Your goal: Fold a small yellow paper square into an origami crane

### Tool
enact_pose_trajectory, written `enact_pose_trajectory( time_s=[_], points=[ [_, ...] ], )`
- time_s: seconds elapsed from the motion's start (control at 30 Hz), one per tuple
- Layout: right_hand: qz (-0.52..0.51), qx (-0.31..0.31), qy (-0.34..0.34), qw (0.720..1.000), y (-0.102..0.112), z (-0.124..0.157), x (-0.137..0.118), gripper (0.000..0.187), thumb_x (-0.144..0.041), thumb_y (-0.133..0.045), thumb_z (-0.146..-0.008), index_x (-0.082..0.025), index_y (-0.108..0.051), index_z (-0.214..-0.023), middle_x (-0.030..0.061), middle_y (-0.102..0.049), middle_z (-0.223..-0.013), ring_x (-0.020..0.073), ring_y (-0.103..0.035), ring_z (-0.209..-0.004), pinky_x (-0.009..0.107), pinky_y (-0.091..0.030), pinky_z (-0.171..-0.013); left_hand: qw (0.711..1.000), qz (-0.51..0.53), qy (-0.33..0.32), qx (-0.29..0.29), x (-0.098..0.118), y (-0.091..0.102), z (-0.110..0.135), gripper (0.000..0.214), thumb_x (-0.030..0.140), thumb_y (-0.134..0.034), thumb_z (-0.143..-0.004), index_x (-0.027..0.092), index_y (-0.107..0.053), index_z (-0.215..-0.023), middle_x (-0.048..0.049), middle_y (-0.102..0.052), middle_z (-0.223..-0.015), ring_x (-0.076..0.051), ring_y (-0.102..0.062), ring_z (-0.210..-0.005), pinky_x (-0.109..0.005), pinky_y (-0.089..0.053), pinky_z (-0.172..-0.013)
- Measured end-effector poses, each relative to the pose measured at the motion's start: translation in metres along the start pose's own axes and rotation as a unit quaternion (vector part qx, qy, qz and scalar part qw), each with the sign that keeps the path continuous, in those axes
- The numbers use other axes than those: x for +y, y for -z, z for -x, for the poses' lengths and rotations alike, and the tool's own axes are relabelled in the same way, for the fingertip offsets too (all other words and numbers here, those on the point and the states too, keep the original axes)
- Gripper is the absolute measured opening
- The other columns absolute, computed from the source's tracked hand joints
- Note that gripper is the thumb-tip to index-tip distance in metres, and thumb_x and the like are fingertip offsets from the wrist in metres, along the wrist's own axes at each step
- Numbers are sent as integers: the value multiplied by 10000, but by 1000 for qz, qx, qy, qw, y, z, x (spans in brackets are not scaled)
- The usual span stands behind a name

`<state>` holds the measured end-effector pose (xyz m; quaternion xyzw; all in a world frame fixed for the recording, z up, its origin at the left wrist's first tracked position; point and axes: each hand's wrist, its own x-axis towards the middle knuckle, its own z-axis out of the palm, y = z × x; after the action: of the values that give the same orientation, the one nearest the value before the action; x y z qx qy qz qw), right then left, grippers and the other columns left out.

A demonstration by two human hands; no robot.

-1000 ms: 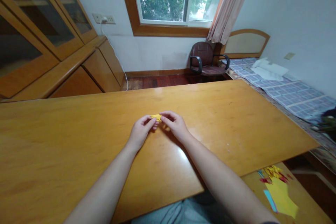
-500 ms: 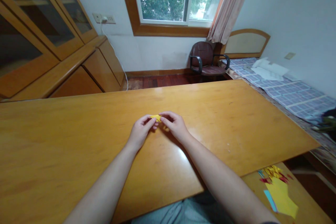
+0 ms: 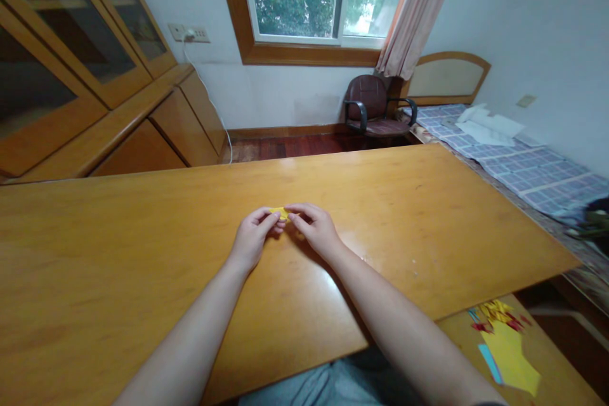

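Note:
A small yellow piece of folded paper [image 3: 280,212] is pinched between my two hands, just above the middle of the wooden table [image 3: 143,254]. My left hand [image 3: 253,235] grips its left end between thumb and fingers. On the other end, the thumb and forefinger of my right hand [image 3: 314,227] are closed. Fingertips cover part of the paper, so its full folded shape is hidden.
Lower right, a lower surface holds yellow paper sheets [image 3: 511,355], a light blue paper strip [image 3: 490,363] and a pile of small yellow folded pieces [image 3: 495,311] with red bits. Beyond the table stand a brown chair [image 3: 368,104] and a bed [image 3: 518,158]; a cabinet [image 3: 157,120] is at left.
Both hands have shifted very slightly left with the yellow paper, and its visible outline has changed a little. Both stay closed on it.

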<state>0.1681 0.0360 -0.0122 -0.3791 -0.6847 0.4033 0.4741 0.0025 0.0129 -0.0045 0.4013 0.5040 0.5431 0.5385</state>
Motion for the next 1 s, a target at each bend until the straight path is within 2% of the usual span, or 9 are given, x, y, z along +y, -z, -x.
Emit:
enact_pose_trajectory(
  time_s=[0.17, 0.3, 0.4, 0.5, 0.73, 0.9, 1.0],
  points=[
    [6, 12, 27, 1000, 1, -1, -4, 135, -276, -651, -850, -221, -733, -943, 36, -669, -885, 142, -596, -752, 265, -471, -686, 1000, -8, -2, -13, 0, 0, 1, 271, 383, -783, -683, 145, -688, -769, -26, -688, -707, -127, -613, -625, -240, -498, -612],
    [-7, 16, 18, 1000, 1, -3, -2, 100, -291, -701, -810, -204, -701, -861, 28, -635, -863, 135, -587, -737, 256, -460, -655, 999, -29, -17, -40, -2, 0, 1, 257, 378, -765, -706, 145, -686, -781, -29, -680, -743, -135, -618, -653, -251, -512, -641],
    [-8, 10, 6, 1000, 0, -3, 0, 94, -291, -705, -804, -202, -683, -820, 17, -624, -828, 134, -578, -726, 256, -455, -655, 998, -31, -25, -41, -2, 0, 1, 290, 379, -764, -703, 158, -659, -860, -24, -680, -771, -145, -630, -667, -268, -522, -660],
    [-8, 3, 0, 1000, -1, -3, 1, 99, -297, -697, -808, -200, -677, -817, 14, -622, -822, 133, -578, -724, 254, -451, -652, 998, -37, -32, -43, 0, -2, 2, 337, 392, -757, -707, 174, -617, -922, -2, -676, -753, -145, -633, -653, -276, -523, -669],
    [-23, -2, -14, 1000, 0, -2, -1, 123, -316, -681, -825, -193, -683, -823, 10, -629, -818, 119, -575, -691, 246, -442, -641, 992, -82, -48, -79, -1, 0, 2, 280, 425, -688, -791, 165, -617, -866, -8, -674, -704, -152, -637, -663, -267, -515, -679],
    [-35, -7, -38, 999, 0, -4, 1, 141, -329, -681, -812, -189, -686, -795, 7, -631, -772, 122, -573, -673, 247, -445, -630, 991, -102, -65, -53, -3, 1, 2, 321, 407, -701, -777, 185, -610, -990, 1, -680, -735, -163, -659, -669, -282, -532, -676],
    [-53, -18, -57, 997, 1, -4, 1, 157, -340, -686, -802, -184, -681, -791, 4, -632, -741, 124, -572, -659, 245, -452, -615, 986, -142, -80, -42, -1, 2, 4, 283, 396, -694, -786, 189, -634, -970, -9, -686, -758, -167, -666, -681, -283, -538, -673]
  ],
)
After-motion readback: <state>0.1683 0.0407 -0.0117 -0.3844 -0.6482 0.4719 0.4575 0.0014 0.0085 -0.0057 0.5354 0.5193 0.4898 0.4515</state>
